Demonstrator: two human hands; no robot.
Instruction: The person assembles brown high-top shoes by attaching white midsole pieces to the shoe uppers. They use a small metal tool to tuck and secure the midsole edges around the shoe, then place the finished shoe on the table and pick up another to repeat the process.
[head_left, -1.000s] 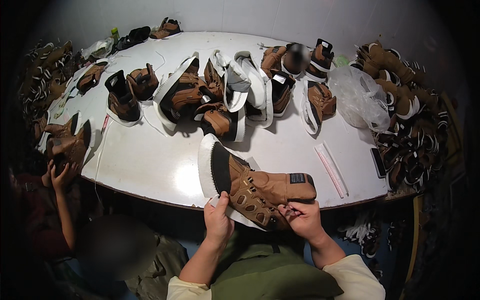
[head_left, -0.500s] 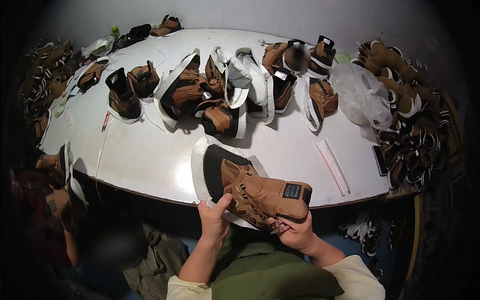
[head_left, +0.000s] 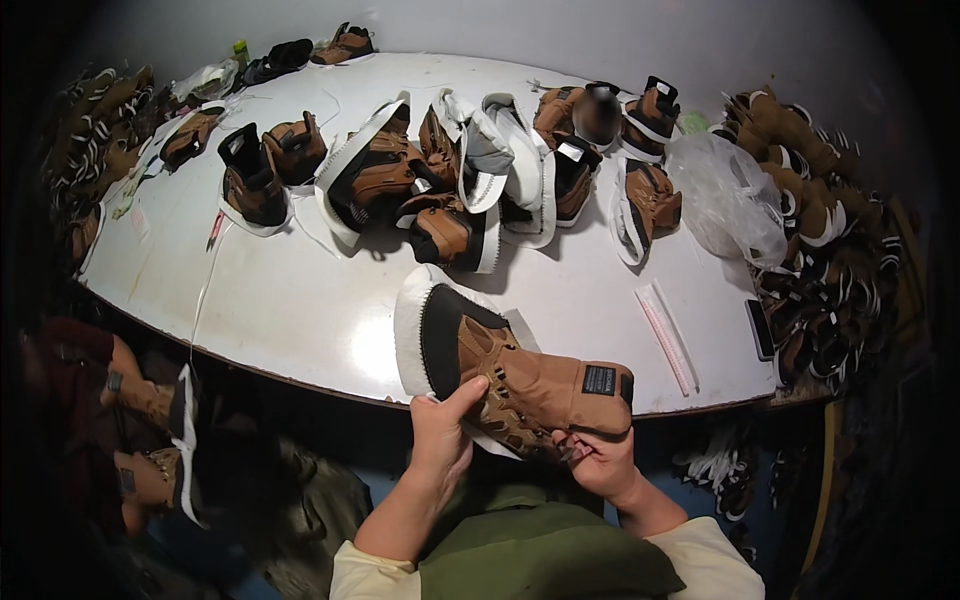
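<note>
A brown shoe upper point(head_left: 540, 385) with a black toe and a wide white lining edge lies tilted across my hands, just over the table's near edge. My left hand point(head_left: 440, 435) is closed on its lower side, thumb pressed on the lacing part. Under the dark-labelled tongue end, my right hand point(head_left: 607, 467) is closed around small thread snips point(head_left: 572, 447) with pinkish handles. Its fingers are close against the upper, and the blades are partly hidden.
Several brown uppers point(head_left: 385, 170) stand across the white table point(head_left: 270, 300). A ruler point(head_left: 667, 335), a phone point(head_left: 760, 328) and a clear plastic bag point(head_left: 725, 200) lie at the right, beside heaped uppers point(head_left: 835, 270). At lower left a co-worker has uppers point(head_left: 150, 480).
My view has shifted slightly, and both hands still hold the upper and snips in much the same pose. At the left, the co-worker's uppers have moved away from the table edge, lower down.
</note>
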